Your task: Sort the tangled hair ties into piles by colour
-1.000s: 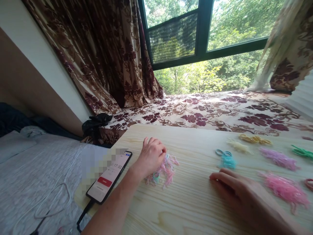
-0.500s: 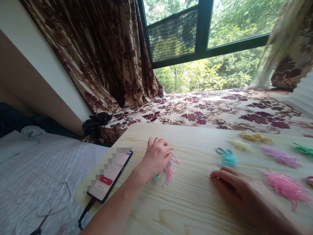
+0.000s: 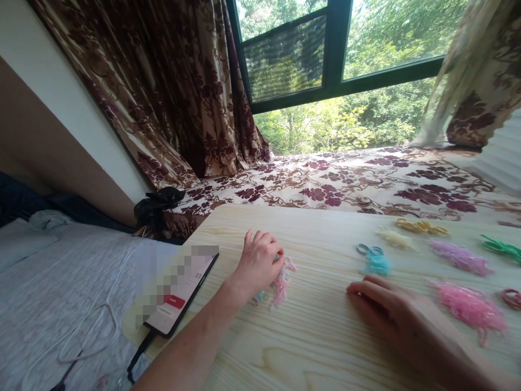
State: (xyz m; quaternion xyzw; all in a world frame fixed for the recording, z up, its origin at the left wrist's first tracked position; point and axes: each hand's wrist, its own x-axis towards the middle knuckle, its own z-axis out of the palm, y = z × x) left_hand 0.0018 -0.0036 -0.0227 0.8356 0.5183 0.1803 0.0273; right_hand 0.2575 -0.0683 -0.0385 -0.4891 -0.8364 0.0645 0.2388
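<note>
My left hand (image 3: 260, 256) is over a mixed pile of small rubber bands (image 3: 280, 290) in pink, white and green, on the pale wooden table (image 3: 309, 336). Its thumb and index finger are closed on a small blue rubber band (image 3: 277, 257), partly hidden by the fingers. My right hand (image 3: 391, 315) rests on the table, fingers loosely stretched forward, with nothing visible in it; its thumb and palm are hidden. Just beyond its fingertips lies a light blue pile of bands (image 3: 377, 264) with two blue-grey hair ties (image 3: 369, 250) beside it.
Sorted on the right are pink (image 3: 470, 307), purple (image 3: 462, 257) and cream bands (image 3: 394, 239), plus yellow (image 3: 423, 226), green (image 3: 500, 245) and red hair ties (image 3: 512, 297). A phone (image 3: 179, 298) with a cable lies at the left table edge, beside a bed (image 3: 73, 277).
My left hand has closed its thumb and index finger, and a blue band now shows between them. My right hand stays in place; the view has shifted slightly.
</note>
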